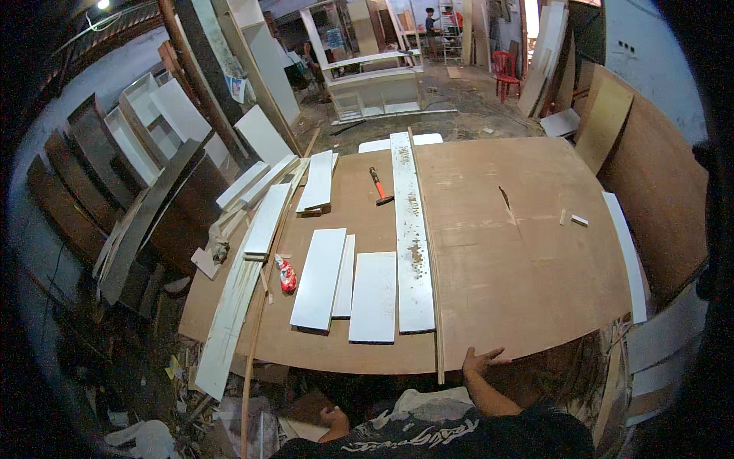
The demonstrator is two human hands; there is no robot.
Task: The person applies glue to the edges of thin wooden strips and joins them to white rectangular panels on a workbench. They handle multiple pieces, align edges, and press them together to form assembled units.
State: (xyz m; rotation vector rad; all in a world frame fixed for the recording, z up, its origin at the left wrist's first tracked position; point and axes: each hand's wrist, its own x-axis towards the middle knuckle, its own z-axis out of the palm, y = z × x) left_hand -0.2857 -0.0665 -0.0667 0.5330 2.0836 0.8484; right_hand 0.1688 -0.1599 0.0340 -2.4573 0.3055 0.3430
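My right hand (480,361) is at the near edge of a large brown plywood sheet (527,283), its fingers stretched out and spread, holding nothing. My left hand (334,418) hangs low in front of the near edge, close to my body, with fingers loosely curled and nothing visible in them. Between and beyond the hands lie white boards: a wide one (318,279), a shorter one (372,298) and a long, chipped one (414,245). A thin wooden strip (437,321) runs along the long board's right side. Farther back lies a hammer (378,187) with a red-and-black handle.
A red-and-white packet (286,275) lies left of the boards. More white boards (269,218) and a long strip (256,329) line the left side. Dark panels (145,222) lean at left. A cabinet frame (375,92), a red chair (505,73) and a distant person (430,30) are behind.
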